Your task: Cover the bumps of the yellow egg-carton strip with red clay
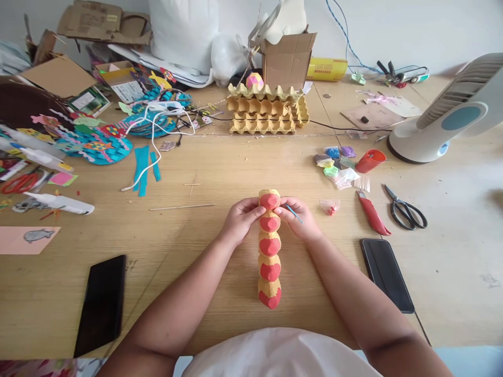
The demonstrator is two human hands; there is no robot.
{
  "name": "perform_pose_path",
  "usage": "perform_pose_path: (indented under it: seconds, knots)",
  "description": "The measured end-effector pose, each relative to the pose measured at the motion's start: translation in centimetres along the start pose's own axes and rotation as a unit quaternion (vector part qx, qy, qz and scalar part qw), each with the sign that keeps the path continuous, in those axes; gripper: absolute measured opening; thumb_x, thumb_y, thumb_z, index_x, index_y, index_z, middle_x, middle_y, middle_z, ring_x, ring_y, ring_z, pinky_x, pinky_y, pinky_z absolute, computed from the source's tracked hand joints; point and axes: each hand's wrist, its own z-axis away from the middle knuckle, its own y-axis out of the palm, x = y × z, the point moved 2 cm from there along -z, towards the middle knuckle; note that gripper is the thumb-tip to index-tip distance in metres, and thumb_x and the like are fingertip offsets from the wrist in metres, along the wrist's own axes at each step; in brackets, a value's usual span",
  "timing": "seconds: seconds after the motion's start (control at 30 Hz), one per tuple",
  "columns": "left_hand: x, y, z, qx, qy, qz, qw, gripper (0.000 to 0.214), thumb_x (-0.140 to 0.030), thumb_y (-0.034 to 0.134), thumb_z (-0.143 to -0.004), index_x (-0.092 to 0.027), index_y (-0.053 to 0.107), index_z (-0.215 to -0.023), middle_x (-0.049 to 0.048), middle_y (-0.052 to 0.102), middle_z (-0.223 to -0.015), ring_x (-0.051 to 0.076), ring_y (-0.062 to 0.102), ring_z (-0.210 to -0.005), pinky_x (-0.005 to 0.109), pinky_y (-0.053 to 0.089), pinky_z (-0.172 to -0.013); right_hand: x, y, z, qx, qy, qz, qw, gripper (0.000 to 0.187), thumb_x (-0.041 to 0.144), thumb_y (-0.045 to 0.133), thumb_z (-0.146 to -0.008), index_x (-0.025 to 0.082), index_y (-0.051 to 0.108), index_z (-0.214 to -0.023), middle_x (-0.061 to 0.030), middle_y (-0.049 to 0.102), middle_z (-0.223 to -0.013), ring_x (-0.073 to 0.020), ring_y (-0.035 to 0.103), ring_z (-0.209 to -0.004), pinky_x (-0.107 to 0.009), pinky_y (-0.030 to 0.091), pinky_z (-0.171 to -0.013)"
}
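An egg carton strip runs lengthwise in front of me, its several yellow cups each partly covered in red, clay-like patches. My left hand is closed on its left side near the far end, thumb at the gap between the two farthest cups. On the opposite side my right hand pinches the strip at about the same height. A thin blue stick pokes out from the right hand's fingers. To the right of that hand lies a small clear bag with a bit of red material.
Right: a red-handled cutter, scissors, a phone, a red cup and a white fan. Left: a dark tablet and a white glue bottle. Egg cartons stand at the back.
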Motion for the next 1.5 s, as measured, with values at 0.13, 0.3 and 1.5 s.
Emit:
perform_pose_path:
  seconds: [0.13,0.3,1.5]
  knots:
    - [0.0,-0.2,0.1,-0.006,0.020,-0.048,0.999,0.039,-0.049,0.100,-0.071,-0.019,0.088,-0.092,0.0078,0.086,-0.095,0.023,0.076,-0.088,0.035,0.059,-0.083,0.1,-0.1,-0.1,-0.005,-0.010,0.022,1.000,0.037,0.056,0.098,-0.074,0.024,0.082,-0.084,-0.0001,0.076,-0.081,-0.0172,0.062,-0.077,-0.032,0.051,-0.075]
    - [0.1,-0.2,0.1,-0.008,0.009,-0.055,0.998,0.039,-0.051,0.099,-0.071,-0.020,0.086,-0.089,0.0069,0.085,-0.092,0.023,0.075,-0.086,0.035,0.058,-0.082,0.3,0.0,0.1,0.003,0.002,0.012,1.000,0.042,0.061,0.096,-0.073,0.024,0.080,-0.085,-0.0001,0.073,-0.081,-0.0167,0.060,-0.076,-0.032,0.050,-0.075]
    - [-1.8,2.0,0.9,0.059,-0.133,0.094,0.985,0.040,-0.054,0.098,-0.072,-0.022,0.079,-0.087,0.0048,0.077,-0.086,0.021,0.069,-0.078,0.033,0.053,-0.072,1.7,2.4,0.9,0.040,0.169,-0.188,0.967,0.039,0.059,0.091,-0.079,0.026,0.072,-0.087,-0.0027,0.076,-0.089,-0.0224,0.067,-0.085,-0.036,0.053,-0.078]
